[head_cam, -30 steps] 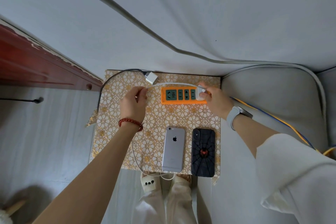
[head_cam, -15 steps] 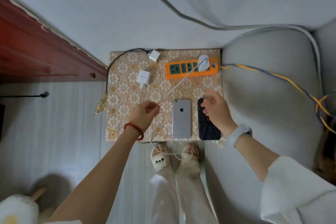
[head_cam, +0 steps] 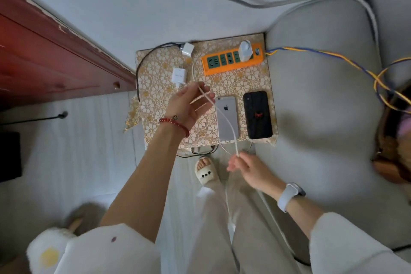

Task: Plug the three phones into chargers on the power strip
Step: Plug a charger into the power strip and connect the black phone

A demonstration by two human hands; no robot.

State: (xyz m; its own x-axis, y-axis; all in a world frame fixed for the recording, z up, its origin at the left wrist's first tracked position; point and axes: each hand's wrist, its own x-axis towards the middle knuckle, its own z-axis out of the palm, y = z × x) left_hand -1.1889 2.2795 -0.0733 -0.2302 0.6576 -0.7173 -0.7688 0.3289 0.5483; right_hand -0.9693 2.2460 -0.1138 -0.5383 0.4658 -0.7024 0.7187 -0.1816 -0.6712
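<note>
Cable [head_cam: 229, 124] crosses our silver phone [head_cam: 227, 118], beside the black phone [head_cam: 257, 115] on the bench [head_cam: 233, 82]; left hand [head_cam: 189, 104] fingers spread under it, right hand [head_cam: 249, 168] fingers pinching it; one charger [head_cam: 245, 50] sits in the power strip [head_cam: 231, 61], two spare chargers [head_cam: 179, 75] beside.

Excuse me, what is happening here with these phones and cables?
A person is setting phones to charge. One white charger sits in the orange power strip. Its white cable runs through the left hand down to the right hand, which pinches its end. The silver phone and black phone lie unplugged.
</note>
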